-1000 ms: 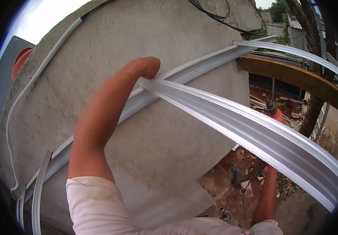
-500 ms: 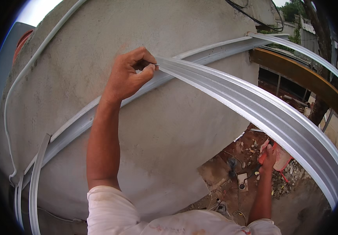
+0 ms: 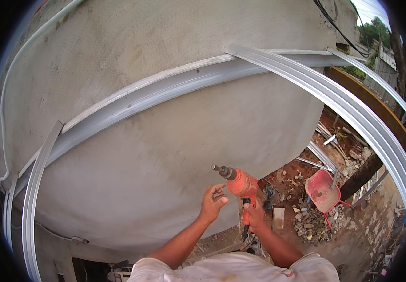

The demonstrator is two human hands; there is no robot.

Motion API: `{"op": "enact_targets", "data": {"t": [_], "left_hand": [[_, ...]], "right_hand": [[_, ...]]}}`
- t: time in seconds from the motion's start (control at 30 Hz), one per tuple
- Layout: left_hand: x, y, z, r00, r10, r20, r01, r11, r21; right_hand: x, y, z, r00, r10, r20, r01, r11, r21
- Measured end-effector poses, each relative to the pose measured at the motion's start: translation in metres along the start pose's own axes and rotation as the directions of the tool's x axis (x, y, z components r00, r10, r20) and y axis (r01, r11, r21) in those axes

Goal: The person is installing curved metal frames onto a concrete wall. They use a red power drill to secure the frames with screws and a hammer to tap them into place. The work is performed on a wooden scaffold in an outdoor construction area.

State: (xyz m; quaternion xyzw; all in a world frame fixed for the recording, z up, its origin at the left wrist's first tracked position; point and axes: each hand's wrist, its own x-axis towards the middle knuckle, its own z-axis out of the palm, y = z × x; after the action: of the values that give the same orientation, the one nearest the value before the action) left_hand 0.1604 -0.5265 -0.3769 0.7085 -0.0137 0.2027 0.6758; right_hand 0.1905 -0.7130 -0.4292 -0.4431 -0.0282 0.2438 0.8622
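Around the grip of a red power drill (image 3: 244, 184) my right hand (image 3: 255, 217) is closed. The drill points up and to the left, with a metal socket-like bit at its dark chuck. My left hand (image 3: 212, 203) is just left of the drill body, below the chuck. Its fingers are loosely bent and the thumb stands apart; I make out nothing held between them. Beyond both hands, a long ribbed metal channel (image 3: 325, 89) rests its far end on a metal rail (image 3: 165, 89) that runs along the grey wall.
The plastered wall (image 3: 132, 183) fills the left and middle. Another metal channel (image 3: 37, 197) meets the rail at left. Down at the right lie a red wheelbarrow (image 3: 323, 188), rubble (image 3: 309, 225) and a fallen-looking trunk (image 3: 363, 178). A brown beam (image 3: 377, 98) runs along the far right.
My left hand has left the channel's end, where it pinched a small thin piece, and come down beside the drill. My right hand has raised the drill into the middle. The view has shifted.
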Motion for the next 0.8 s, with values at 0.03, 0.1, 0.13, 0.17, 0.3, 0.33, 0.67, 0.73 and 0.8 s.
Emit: {"op": "enact_targets", "data": {"t": [0.03, 0.1, 0.13, 0.17, 0.3, 0.33, 0.67, 0.73, 0.8], "left_hand": [[-0.004, 0.001, -0.007, 0.999, 0.026, -0.040, -0.024, 0.998, 0.050], [-0.010, 0.007, -0.021, 0.990, 0.091, -0.104, -0.075, 0.985, 0.154], [-0.016, 0.010, -0.025, 0.984, 0.049, -0.171, -0.043, 0.998, 0.041], [-0.023, 0.017, -0.026, 0.974, 0.003, -0.228, -0.021, 0.997, -0.075], [-0.045, 0.018, -0.050, 0.911, -0.043, -0.410, -0.052, 0.975, -0.218], [-0.046, 0.023, -0.054, 0.899, -0.013, -0.438, -0.099, 0.968, -0.231], [-0.094, 0.043, -0.137, 0.795, 0.034, -0.606, -0.262, 0.920, -0.292], [-0.106, 0.044, -0.151, 0.789, 0.045, -0.613, -0.255, 0.932, -0.259], [-0.116, 0.045, -0.159, 0.777, 0.047, -0.628, -0.249, 0.939, -0.238]], "right_hand": [[-0.002, 0.010, 0.014, 1.000, 0.023, 0.019, -0.022, 0.999, -0.026], [-0.003, 0.026, 0.042, 0.997, 0.057, 0.057, -0.053, 0.996, -0.073], [-0.005, 0.033, 0.053, 0.995, 0.054, 0.079, -0.047, 0.995, -0.093], [-0.006, 0.039, 0.063, 0.994, 0.047, 0.101, -0.035, 0.993, -0.112], [-0.015, 0.059, 0.095, 0.986, 0.054, 0.159, -0.015, 0.972, -0.235], [-0.019, 0.059, 0.104, 0.982, 0.051, 0.182, 0.002, 0.960, -0.280], [0.086, -0.110, 0.193, 0.164, -0.826, 0.540, 0.862, -0.146, -0.485], [0.128, -0.192, 0.241, -0.140, -0.861, 0.489, 0.781, -0.400, -0.480], [0.166, -0.252, 0.286, -0.274, -0.826, 0.492, 0.666, -0.532, -0.523]]}}
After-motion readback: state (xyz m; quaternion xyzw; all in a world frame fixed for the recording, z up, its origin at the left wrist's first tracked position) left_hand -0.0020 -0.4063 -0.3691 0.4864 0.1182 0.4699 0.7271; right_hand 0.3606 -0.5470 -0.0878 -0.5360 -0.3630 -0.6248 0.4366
